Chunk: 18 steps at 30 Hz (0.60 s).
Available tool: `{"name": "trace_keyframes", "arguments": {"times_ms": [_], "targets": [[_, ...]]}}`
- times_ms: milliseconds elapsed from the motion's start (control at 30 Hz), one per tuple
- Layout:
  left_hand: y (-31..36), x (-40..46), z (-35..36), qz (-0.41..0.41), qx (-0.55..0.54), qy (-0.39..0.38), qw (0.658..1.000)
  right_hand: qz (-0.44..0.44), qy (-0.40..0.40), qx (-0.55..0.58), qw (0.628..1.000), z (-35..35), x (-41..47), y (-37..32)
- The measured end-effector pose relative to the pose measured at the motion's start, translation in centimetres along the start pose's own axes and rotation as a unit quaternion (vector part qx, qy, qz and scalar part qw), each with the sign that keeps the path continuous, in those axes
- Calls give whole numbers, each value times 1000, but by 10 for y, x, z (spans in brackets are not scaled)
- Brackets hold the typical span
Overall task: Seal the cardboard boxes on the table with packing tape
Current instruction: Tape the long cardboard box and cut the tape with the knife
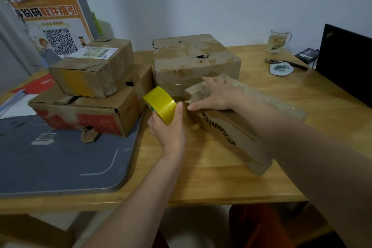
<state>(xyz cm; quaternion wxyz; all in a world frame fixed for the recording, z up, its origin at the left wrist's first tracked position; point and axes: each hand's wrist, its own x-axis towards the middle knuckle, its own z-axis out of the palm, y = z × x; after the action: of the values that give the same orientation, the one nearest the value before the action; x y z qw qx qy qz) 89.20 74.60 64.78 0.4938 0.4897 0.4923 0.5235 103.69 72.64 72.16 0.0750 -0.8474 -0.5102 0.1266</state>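
My left hand (pixel 168 127) grips a yellow roll of packing tape (pixel 160 104), held upright just above the wooden table (pixel 201 177). To its right lies a long narrow cardboard box (pixel 231 133) with dark lettering on its side. My right hand (pixel 216 93) rests flat on that box's far end, fingers spread over the torn flap. Behind it stands a large worn cardboard box (pixel 195 58). At the left, a small box with a label (pixel 92 68) sits on a wider box with red print (pixel 86 110).
A grey mat (pixel 60 159) covers the table's left part. A poster with a QR code (pixel 54 26) leans at the back left. At the right stand a glass mug (pixel 278 40), a pen, a small round white item (pixel 280 68) and a black laptop (pixel 344 62).
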Motion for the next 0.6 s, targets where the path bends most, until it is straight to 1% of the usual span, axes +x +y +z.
{"name": "trace_keyframes", "arguments": {"times_ms": [67, 133, 200, 267, 300, 400, 467, 600], "targets": [[-2, 1, -2, 2, -2, -6, 1000, 5, 5, 21, 1000, -3, 5, 2], [-4, 3, -5, 3, -1, -4, 1000, 5, 34, 39, 999, -6, 10, 6], [-6, 4, -6, -6, -3, -4, 1000, 9, 51, 26, 998, -5, 12, 8], [-8, 5, -5, -16, -14, -9, 1000, 20, 47, 3, 999, -4, 12, 10], [-8, 4, -5, -19, -19, -12, 1000, 31, 44, 10, 999, -4, 12, 12], [-8, 3, -3, -21, -25, -28, 999, 74, 26, 73, 994, -11, 17, 18], [-9, 3, -2, -29, -29, -29, 999, 99, 15, 95, 990, -13, 21, 20], [-9, 4, 2, -65, -65, -36, 995, 139, 31, 53, 988, -8, 23, 20]]}}
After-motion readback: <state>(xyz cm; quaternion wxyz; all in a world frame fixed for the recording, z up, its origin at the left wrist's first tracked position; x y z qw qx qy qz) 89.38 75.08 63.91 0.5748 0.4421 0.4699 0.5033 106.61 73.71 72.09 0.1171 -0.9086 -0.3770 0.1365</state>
